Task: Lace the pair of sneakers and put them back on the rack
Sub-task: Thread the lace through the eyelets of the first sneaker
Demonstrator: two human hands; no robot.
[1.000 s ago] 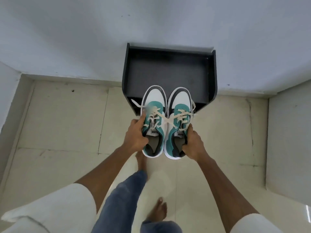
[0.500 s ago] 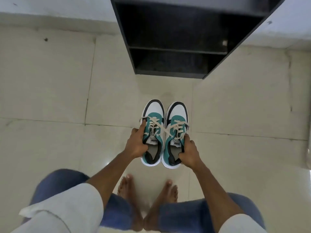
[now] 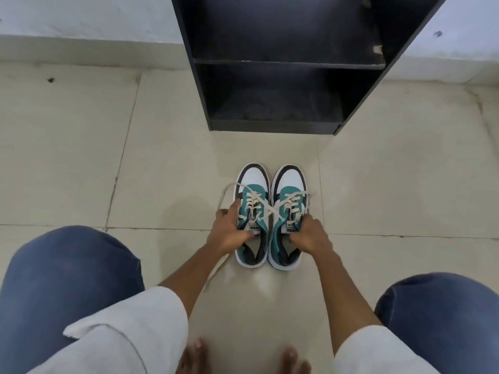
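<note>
Two teal, white and black sneakers stand side by side on the tiled floor, toes toward the rack. My left hand (image 3: 228, 233) grips the left sneaker (image 3: 252, 184) at its tongue and collar. My right hand (image 3: 310, 236) grips the right sneaker (image 3: 290, 184) the same way. Cream laces (image 3: 266, 209) cross between the two shoes, and one loose end loops out to the left. The black shoe rack (image 3: 272, 125) stands open-fronted against the wall, just beyond the toes, with its shelves bare.
My knees in blue jeans (image 3: 67, 279) sit low at both sides, and my bare toes (image 3: 197, 354) show at the bottom edge. Beige floor tiles (image 3: 67, 157) spread around the rack. A white wall runs behind it.
I have squatted lower and the view has closed in on the rack. The sneakers have come down from the air to the floor in front of the rack, still in both hands.
</note>
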